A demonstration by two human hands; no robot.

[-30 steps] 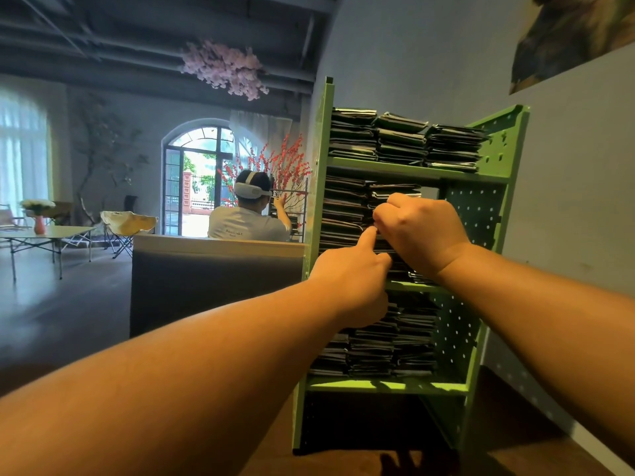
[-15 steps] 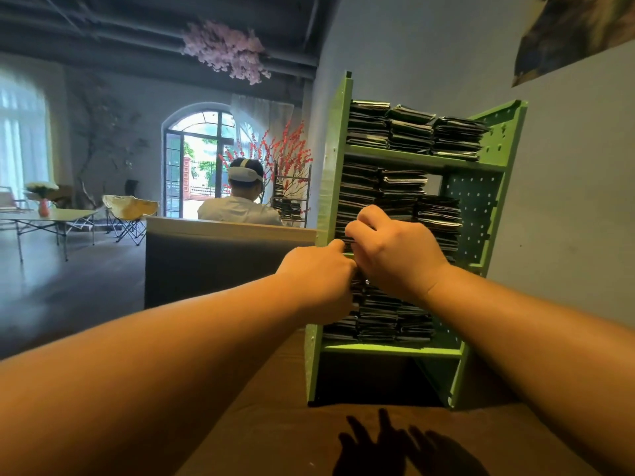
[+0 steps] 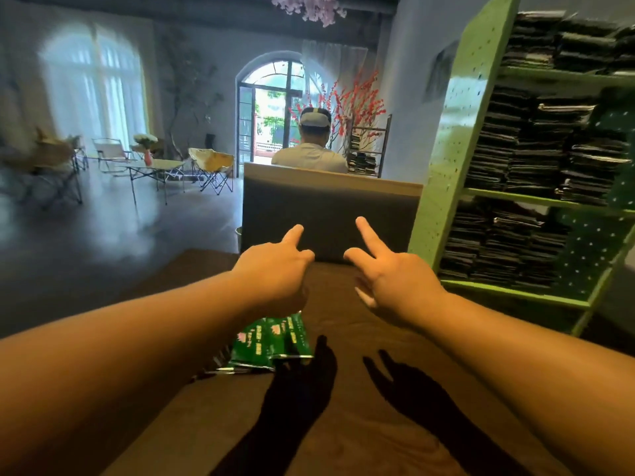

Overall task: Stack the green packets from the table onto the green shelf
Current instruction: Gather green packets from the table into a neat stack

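- Head view: the left hand [image 3: 275,269] hung above the table [image 3: 343,424], index finger out, holding nothing.
- The right hand [image 3: 391,280] had its fingers spread and empty.
- Packets [image 3: 271,341] lay below the left hand; the shelf [image 3: 457,132] stood at the right, full.

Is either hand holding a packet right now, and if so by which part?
Nothing is held. The left hand and right hand hover empty above the green packets.
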